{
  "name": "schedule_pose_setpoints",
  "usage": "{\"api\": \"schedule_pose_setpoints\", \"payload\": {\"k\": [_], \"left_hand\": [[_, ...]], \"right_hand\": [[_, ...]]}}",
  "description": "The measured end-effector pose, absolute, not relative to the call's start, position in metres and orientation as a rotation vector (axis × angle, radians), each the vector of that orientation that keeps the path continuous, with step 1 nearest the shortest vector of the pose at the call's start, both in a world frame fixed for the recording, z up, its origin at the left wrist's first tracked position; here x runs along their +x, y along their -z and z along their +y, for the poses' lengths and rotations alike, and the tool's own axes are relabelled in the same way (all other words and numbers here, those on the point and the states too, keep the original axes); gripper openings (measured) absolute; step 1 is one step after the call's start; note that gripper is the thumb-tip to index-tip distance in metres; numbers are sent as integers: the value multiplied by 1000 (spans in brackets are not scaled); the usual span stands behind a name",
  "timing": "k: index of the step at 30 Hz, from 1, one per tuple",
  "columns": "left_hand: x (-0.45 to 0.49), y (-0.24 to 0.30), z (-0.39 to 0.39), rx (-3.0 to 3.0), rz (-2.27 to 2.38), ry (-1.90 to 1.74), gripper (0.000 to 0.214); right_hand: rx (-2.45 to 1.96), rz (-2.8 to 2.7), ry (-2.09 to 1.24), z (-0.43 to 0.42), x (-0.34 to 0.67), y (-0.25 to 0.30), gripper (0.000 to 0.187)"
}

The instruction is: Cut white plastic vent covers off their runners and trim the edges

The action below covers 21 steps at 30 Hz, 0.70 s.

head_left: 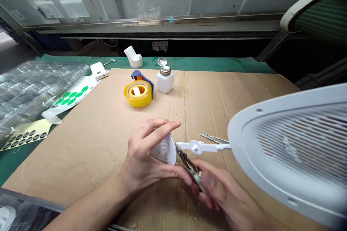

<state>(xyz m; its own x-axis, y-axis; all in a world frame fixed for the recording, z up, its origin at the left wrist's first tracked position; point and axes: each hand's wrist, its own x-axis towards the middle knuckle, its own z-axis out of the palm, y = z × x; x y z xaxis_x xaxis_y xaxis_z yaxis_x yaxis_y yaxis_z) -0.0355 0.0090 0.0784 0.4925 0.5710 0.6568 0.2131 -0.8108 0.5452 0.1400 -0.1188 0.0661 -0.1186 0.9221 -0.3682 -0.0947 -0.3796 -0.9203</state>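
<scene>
My left hand (146, 151) is closed around a small white mesh-patterned plastic cup (165, 149), thumb below and fingers above. A thin white plastic strip (206, 147) with a round hub joins the cup to a large white slotted plastic part (271, 144) at the right. In my right hand (222, 187) is a pair of cutting pliers (191, 168), its jaws at the strip where it meets the cup's rim. Whether the jaws are fully closed is hard to see. Behind the strip, a metal craft knife (214, 138) lies on the cardboard.
Cardboard (89, 140) covers the green table. Farther back stand a yellow tape roll (138, 99) with a blue dispenser, a white pump bottle (165, 82) and a white roll (135, 62). Clear plastic trays (35, 90) and sticker sheets (72, 95) lie left.
</scene>
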Motion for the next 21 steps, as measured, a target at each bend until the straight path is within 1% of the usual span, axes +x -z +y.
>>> {"api": "schedule_pose_setpoints", "payload": {"k": [4,8,11,17,21], "left_hand": [[-35,-79,10,2321,648,-1220,85],[-37,-83,11,2316,650,-1169,87],[-47,-90,9,2344,671,-1091,88],[-96,-92,-7,2318,918,-963,84],[-130,-93,-18,2289,1103,-935,75]], "right_hand": [[-1298,-940,-1688,-118,130,-67,56],[-1303,-848,-1563,-121,124,-63,59],[-1331,-865,-1568,-121,117,-64,59],[-1296,-914,-1856,-111,76,-80,69],[-1214,-944,-1962,-105,53,-82,67]]}}
